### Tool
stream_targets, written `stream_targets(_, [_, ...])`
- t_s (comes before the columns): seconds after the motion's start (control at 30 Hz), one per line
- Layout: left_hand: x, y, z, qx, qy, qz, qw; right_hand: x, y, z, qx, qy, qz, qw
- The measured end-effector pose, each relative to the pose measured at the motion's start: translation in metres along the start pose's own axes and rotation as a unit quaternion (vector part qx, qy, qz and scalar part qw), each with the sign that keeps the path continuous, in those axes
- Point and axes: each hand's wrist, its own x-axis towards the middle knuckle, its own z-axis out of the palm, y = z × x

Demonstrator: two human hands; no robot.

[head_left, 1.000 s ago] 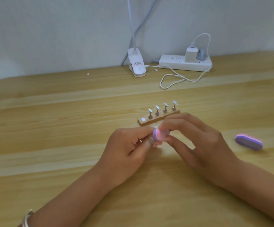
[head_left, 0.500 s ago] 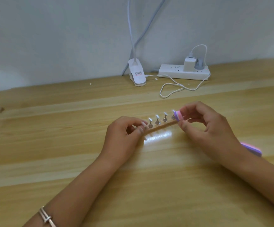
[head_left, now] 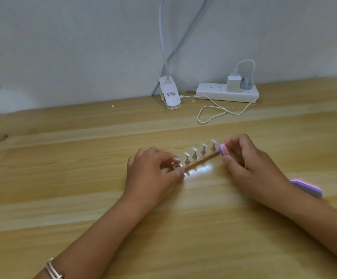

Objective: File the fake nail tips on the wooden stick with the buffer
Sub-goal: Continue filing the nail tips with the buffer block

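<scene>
Buffer (head_left: 223, 149) sits pinched in my right grip (head_left: 252, 166) at the right end of the wooden stick (head_left: 203, 160), which lies mid-bench. My left grip (head_left: 153, 176) pinches the stick's left end; nail tips (head_left: 194, 150) stand along it.

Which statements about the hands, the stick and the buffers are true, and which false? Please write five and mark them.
1. The right hand pinches a pink and purple buffer at the right end of the wooden stick. True.
2. The left hand grips the stick's left end. True.
3. Only one nail tip stands on the stick. False: four nail tips show in a row.
4. Only one buffer is in view. False: a second buffer lies beside the right forearm.
5. Every socket at the back is free. False: a white charger sits in the power strip.
</scene>
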Motion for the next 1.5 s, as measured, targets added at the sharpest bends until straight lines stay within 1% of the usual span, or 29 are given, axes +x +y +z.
stream_targets(0.03, [-0.002, -0.001, -0.004, 0.005, -0.007, 0.0, 1.0, -0.001, 0.0, -0.001, -0.008, -0.014, 0.003, 1.0])
stream_targets(0.13, [-0.008, -0.005, -0.017, 0.005, -0.038, -0.009, 0.999, -0.005, -0.004, -0.004, -0.028, -0.023, -0.01, 0.999])
stream_targets(0.23, [-0.016, -0.009, -0.029, -0.032, -0.057, -0.026, 0.998, -0.013, -0.009, -0.006, -0.014, -0.046, -0.01, 0.999])
stream_targets(0.33, [-0.018, -0.005, -0.031, -0.07, -0.05, -0.034, 0.996, -0.019, -0.015, -0.005, -0.003, -0.061, -0.015, 0.998])
stream_targets(0.4, [-0.018, 0.0, -0.029, -0.088, -0.04, -0.025, 0.995, -0.02, -0.017, -0.003, -0.008, -0.057, -0.028, 0.998])
stream_targets(0.5, [-0.016, 0.004, -0.024, -0.08, -0.028, 0.003, 0.996, -0.021, -0.018, 0.0, -0.006, -0.045, -0.039, 0.998])
stream_targets(0.57, [-0.016, 0.001, -0.022, -0.021, -0.017, 0.052, 0.998, -0.021, -0.017, 0.0, -0.002, -0.051, -0.029, 0.998])
stream_targets(0.6, [-0.017, 0.0, -0.022, 0.02, -0.002, 0.095, 0.995, -0.021, -0.017, -0.001, 0.0, -0.055, -0.023, 0.998])
stream_targets(0.67, [-0.021, 0.0, -0.024, 0.092, 0.052, 0.195, 0.975, -0.022, -0.016, -0.002, -0.003, -0.048, -0.02, 0.999])
stream_targets(0.7, [-0.025, 0.001, -0.025, 0.111, 0.084, 0.239, 0.961, -0.023, -0.016, -0.003, -0.009, -0.032, -0.025, 0.999])
stream_targets(0.73, [-0.028, 0.002, -0.026, 0.114, 0.111, 0.27, 0.949, -0.023, -0.016, -0.004, -0.015, -0.011, -0.033, 0.999])
stream_targets(0.8, [-0.033, 0.005, -0.027, 0.089, 0.142, 0.294, 0.941, -0.024, -0.018, -0.006, -0.018, 0.03, -0.049, 0.998])
stream_targets(0.87, [-0.038, 0.01, -0.027, 0.05, 0.14, 0.287, 0.946, -0.024, -0.021, -0.007, -0.008, 0.05, -0.06, 0.997])
stream_targets(0.9, [-0.04, 0.012, -0.026, 0.026, 0.124, 0.278, 0.952, -0.025, -0.022, -0.007, -0.005, 0.056, -0.068, 0.996])
stream_targets(1.0, [-0.045, 0.016, -0.023, -0.063, 0.046, 0.221, 0.972, -0.03, -0.025, -0.006, 0.012, 0.068, -0.109, 0.992])
stream_targets(1.07, [-0.046, 0.016, -0.021, -0.089, 0.013, 0.198, 0.976, -0.034, -0.028, -0.005, 0.017, 0.06, -0.161, 0.985])
stream_targets(1.13, [-0.045, 0.015, -0.019, -0.069, 0.003, 0.203, 0.977, -0.038, -0.028, -0.004, -0.001, 0.035, -0.244, 0.969])
stream_targets(1.2, [-0.044, 0.015, -0.018, -0.037, 0.0, 0.211, 0.977, -0.039, -0.027, -0.002, -0.048, 0.011, -0.332, 0.942])
stream_targets(1.23, [-0.044, 0.014, -0.018, -0.026, -0.003, 0.215, 0.976, -0.039, -0.025, -0.001, -0.072, 0.003, -0.358, 0.931])
stream_targets(1.3, [-0.045, 0.015, -0.018, -0.019, -0.008, 0.215, 0.976, -0.038, -0.023, 0.0, -0.091, -0.002, -0.371, 0.924])
stream_targets(1.4, [-0.048, 0.016, -0.019, -0.022, -0.004, 0.22, 0.975, -0.034, -0.021, -0.001, -0.082, 0.021, -0.365, 0.927])
stream_targets(1.5, [-0.049, 0.018, -0.02, -0.009, 0.0, 0.236, 0.972, -0.035, -0.022, -0.002, -0.078, 0.034, -0.384, 0.92])
